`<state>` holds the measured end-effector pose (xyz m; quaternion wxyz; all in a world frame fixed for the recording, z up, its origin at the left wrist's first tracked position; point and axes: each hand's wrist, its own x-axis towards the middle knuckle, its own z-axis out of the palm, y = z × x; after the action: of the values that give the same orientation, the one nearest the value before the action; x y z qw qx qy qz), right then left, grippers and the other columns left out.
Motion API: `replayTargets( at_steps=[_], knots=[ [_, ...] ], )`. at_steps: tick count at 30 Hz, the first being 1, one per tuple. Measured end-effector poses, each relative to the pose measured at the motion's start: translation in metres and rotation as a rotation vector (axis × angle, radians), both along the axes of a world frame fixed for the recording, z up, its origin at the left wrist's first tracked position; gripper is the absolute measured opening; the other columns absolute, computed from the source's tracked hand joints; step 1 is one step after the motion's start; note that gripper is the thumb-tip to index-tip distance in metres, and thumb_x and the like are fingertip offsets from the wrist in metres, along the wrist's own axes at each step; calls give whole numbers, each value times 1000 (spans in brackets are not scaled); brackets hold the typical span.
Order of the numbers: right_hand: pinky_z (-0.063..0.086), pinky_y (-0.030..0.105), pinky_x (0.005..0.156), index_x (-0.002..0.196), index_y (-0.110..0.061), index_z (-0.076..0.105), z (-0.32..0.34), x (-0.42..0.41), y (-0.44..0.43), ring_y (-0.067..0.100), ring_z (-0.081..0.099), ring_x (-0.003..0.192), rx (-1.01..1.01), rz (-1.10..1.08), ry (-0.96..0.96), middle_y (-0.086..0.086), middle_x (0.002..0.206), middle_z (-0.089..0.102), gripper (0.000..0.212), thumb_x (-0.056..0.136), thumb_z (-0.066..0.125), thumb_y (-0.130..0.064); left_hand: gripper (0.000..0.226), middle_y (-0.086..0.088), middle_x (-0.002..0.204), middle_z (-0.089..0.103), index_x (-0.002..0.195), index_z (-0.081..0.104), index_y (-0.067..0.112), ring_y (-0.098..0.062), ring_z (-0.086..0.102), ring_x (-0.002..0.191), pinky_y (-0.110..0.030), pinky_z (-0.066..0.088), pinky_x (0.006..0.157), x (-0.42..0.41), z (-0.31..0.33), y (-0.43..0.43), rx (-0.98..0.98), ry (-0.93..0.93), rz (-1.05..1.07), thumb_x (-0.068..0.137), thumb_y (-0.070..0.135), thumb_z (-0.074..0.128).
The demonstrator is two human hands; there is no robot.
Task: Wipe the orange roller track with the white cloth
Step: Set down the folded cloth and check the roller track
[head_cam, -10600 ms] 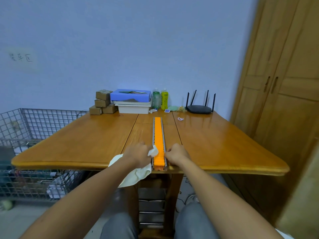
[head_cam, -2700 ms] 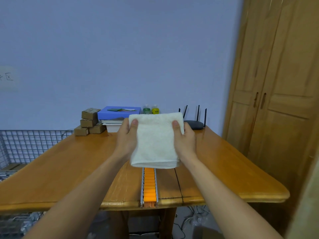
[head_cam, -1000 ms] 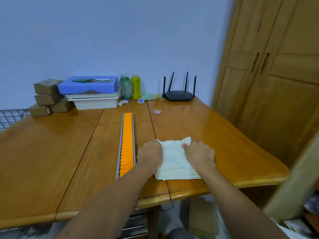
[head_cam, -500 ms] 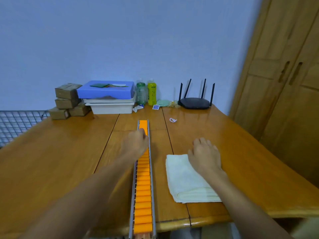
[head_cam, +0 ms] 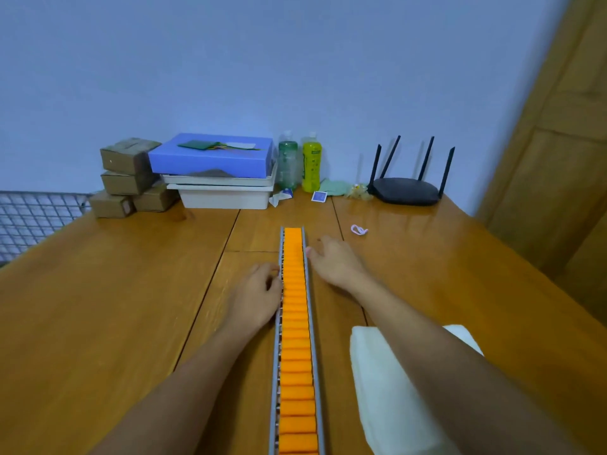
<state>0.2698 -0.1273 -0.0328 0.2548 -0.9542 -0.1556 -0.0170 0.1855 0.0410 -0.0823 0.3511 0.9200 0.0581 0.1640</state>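
Observation:
The orange roller track (head_cam: 295,323) in its grey rails lies lengthwise down the middle of the wooden table (head_cam: 98,307), running from the near edge toward the far side. My left hand (head_cam: 258,298) lies against the left rail near the far end, fingers curled onto it. My right hand (head_cam: 335,262) is on the other side with its thumb at the right rail and its fingers spread on the table. The folded white cloth (head_cam: 384,389) rests on the table to the right of the track, partly under my right forearm, with neither hand on it.
Along the back wall stand brown cartons (head_cam: 128,177), a blue box on white trays (head_cam: 216,170), two bottles (head_cam: 300,162) and a black router (head_cam: 407,188). A small pink loop (head_cam: 358,230) lies past my right hand. A wire cage (head_cam: 33,218) is left, a wooden wardrobe (head_cam: 558,159) right.
My right hand has left the cloth and moved to the track's right rail. My left hand has come off the top of the track onto its left rail. The cloth stays put.

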Motion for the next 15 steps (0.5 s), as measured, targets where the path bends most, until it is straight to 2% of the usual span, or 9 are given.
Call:
replayTargets(
  at_steps=[5, 9, 11, 15],
  knots=[
    [45, 48, 102, 147, -17, 43, -10, 75, 39, 38, 49, 131, -56, -23, 63, 17, 148, 49, 63, 101, 36, -59, 27, 9, 118, 64, 127, 60, 30, -11, 63, 101, -43, 57, 86, 4, 0, 0, -6, 7, 1, 104, 36, 49],
    [26, 48, 119, 160, -22, 26, -16, 116, 57, 38, 25, 149, -83, -29, 113, 18, 164, 24, 76, 100, 29, -68, 27, 9, 117, 65, 127, 59, 29, -10, 63, 100, -40, 57, 85, 7, -2, 2, 1, 5, -7, 102, 34, 50],
    [23, 50, 121, 160, -23, 27, -22, 129, 65, 36, 22, 151, -104, 0, 147, 16, 166, 21, 79, 98, 27, -72, 28, 9, 118, 67, 129, 58, 30, -10, 64, 98, -40, 58, 83, 9, -4, 3, 11, 1, -3, 102, 35, 49],
    [31, 52, 116, 151, -16, 46, -34, 135, 76, 39, 32, 146, -159, -8, 139, 18, 162, 30, 90, 92, 19, -78, 30, 10, 119, 67, 129, 56, 32, -10, 65, 97, -42, 58, 81, 11, -8, 6, 19, 5, 5, 101, 38, 48]
  ],
)
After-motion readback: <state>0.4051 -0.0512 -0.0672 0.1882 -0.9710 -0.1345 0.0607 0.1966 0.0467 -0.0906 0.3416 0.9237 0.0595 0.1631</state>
